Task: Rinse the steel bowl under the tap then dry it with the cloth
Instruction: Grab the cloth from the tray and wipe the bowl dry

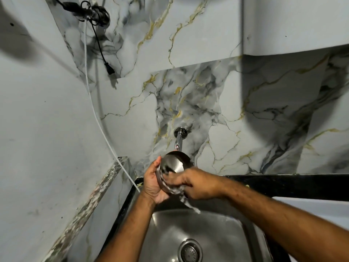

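Forearms: both come in from the bottom edge, about 6 and 4 o'clock, and meet over the sink
Steel bowl: held up on its side dead center above the basin, open face tilted toward the camera, just below the tap
Left hand: cupped round the bowl's rim and outer wall at its 8 o'clock, fingers wrapped tight
Right hand: bunched shut on the cloth, pressing it against the bowl's lower inside
Cloth: greyish and blurry, a tail hangs down at 6 o'clock from the hands
Tap: chrome spout out of the wall at 12 o'clock of the bowl; can't tell if water's running
Sink: stainless basin, round drain near 6 o'clock, black counter rim around it
Room: marble-look wall panels with gold and grey veins, plain grey wall at 9 o'clock, speckled stone ledge under it
Top left: white hose and black cable drop from a wall fitting at 11 o'clock
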`<state>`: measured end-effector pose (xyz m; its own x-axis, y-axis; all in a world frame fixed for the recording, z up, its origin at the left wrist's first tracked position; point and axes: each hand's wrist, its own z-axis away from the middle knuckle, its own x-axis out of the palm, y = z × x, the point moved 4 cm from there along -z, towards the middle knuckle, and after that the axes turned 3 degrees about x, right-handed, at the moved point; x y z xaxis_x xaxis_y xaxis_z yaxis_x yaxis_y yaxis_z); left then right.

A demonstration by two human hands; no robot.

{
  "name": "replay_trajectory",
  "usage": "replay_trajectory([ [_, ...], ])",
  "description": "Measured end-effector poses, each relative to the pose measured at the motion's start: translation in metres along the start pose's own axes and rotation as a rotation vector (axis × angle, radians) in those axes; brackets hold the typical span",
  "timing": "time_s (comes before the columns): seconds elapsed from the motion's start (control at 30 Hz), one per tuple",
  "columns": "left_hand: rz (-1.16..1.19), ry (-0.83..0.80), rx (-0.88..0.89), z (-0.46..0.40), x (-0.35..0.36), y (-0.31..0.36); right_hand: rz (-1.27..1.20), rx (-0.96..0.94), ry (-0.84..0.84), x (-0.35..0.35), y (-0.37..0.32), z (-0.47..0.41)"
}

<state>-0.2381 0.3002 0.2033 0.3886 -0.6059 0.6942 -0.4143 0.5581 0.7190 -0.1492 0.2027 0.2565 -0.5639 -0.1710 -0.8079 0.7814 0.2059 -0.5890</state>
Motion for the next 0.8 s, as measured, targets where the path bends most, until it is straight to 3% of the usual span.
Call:
replay_trajectory([
  [0.13, -0.042, 0.001, -0.052, 0.007, 0.005, -0.011, 0.828, -0.073, -0.258, -0.008, 0.005, 0.009],
  [0.2, -0.04, 0.037, -0.033, 0.006, 0.005, -0.012, 1.193, -0.066, -0.185, -0.013, 0.003, 0.004],
  [0.27, -0.024, 0.085, 0.025, 0.003, 0.0, -0.006, 1.359, -0.041, -0.048, -0.019, -0.002, 0.001],
  [0.37, -0.018, 0.076, 0.001, -0.001, 0.005, -0.002, 1.262, -0.204, 0.163, -0.017, -0.014, 0.001],
  [0.47, 0.015, 0.071, -0.043, -0.003, 0.011, -0.007, 1.311, -0.304, 0.156, -0.008, -0.017, 0.002],
  [0.63, -0.013, 0.054, -0.07, -0.004, 0.018, -0.009, 1.29, 0.045, 0.026, -0.016, -0.004, 0.002],
  [0.7, -0.077, 0.061, -0.04, -0.008, 0.018, -0.006, 1.102, 0.202, -0.022, -0.01, -0.008, 0.001],
  [0.8, -0.147, 0.119, 0.016, -0.01, 0.016, -0.007, 0.673, 0.221, -0.016, -0.016, -0.022, 0.007],
])
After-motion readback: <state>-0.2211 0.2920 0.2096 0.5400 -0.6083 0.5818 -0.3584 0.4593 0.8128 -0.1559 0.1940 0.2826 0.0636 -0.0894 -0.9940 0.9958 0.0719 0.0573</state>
